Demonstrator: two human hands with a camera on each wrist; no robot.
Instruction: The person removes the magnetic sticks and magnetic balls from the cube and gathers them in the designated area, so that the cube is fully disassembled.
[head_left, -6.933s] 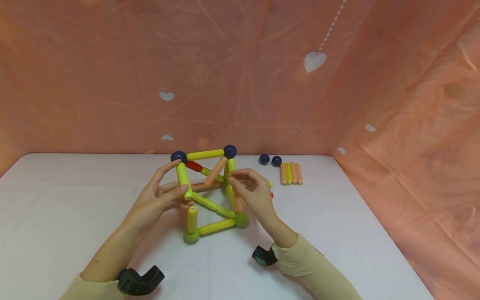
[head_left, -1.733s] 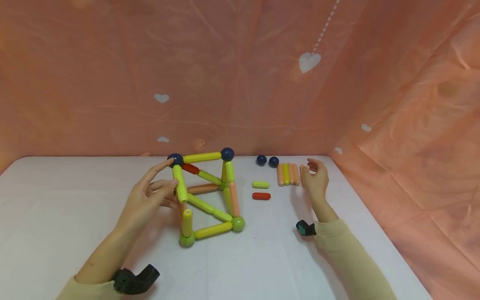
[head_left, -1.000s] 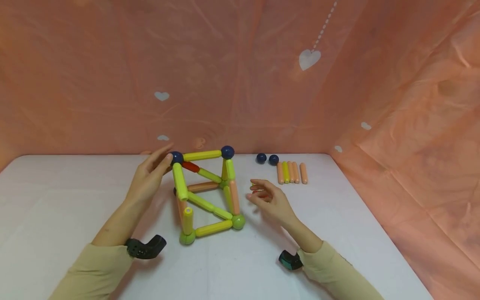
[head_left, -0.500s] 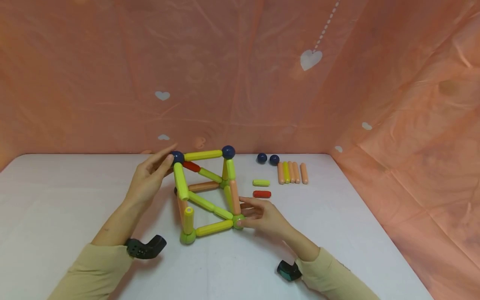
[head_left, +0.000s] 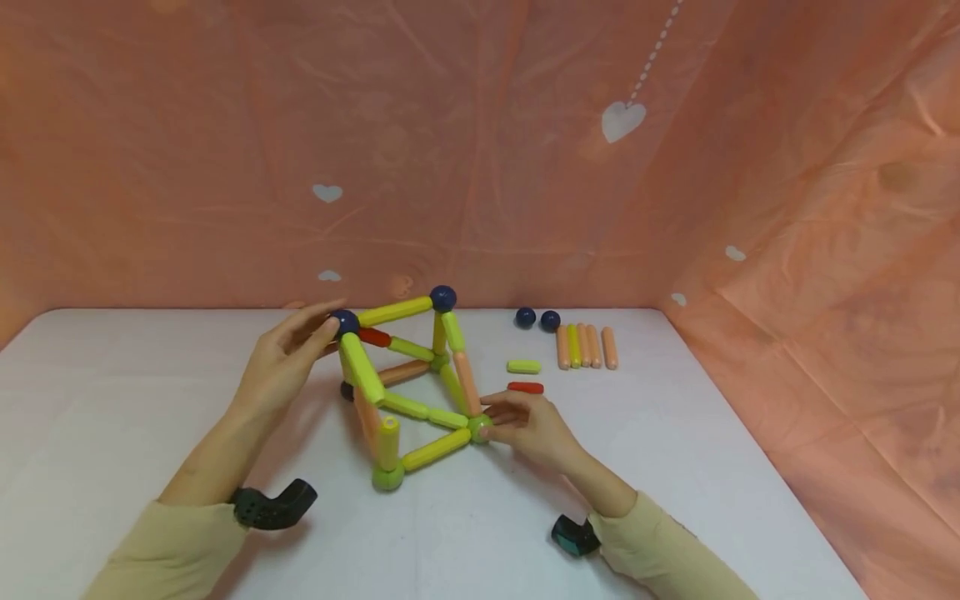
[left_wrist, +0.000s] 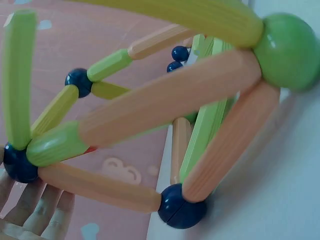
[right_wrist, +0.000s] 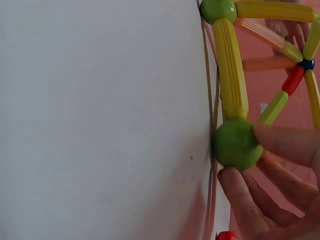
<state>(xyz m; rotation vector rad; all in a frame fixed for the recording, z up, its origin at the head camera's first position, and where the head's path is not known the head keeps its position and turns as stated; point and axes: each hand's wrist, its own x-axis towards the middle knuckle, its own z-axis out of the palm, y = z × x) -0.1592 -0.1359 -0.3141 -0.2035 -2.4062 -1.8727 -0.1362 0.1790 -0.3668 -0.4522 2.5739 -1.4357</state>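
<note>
A box-like frame of magnetic sticks and balls stands on the table. My left hand [head_left: 281, 362] holds the dark blue ball [head_left: 346, 322] at its upper left corner, thumb in front. With thumb and fingers my right hand [head_left: 536, 429] pinches the green ball [head_left: 480, 428] at the lower right corner, close up in the right wrist view. A light green stick [head_left: 362, 367] slants from the left blue ball, its near end free above an upright yellow stick [head_left: 388, 442]. That yellow stick rises from the front green ball [head_left: 387, 477]. Another blue ball [head_left: 443, 298] tops the back right corner.
Right of the frame lie a short green stick [head_left: 523, 367] and a short red stick [head_left: 526, 387]. Behind them are two loose blue balls [head_left: 526, 317] and a row of sticks [head_left: 583, 346], with one orange stick [head_left: 610, 347] slightly apart. A pink curtain [head_left: 480, 150] hangs behind the table.
My right hand took an orange stick from the frame to the row, then came back to the green ball. My left hand moved up to the blue ball. The frame has turned slightly.
</note>
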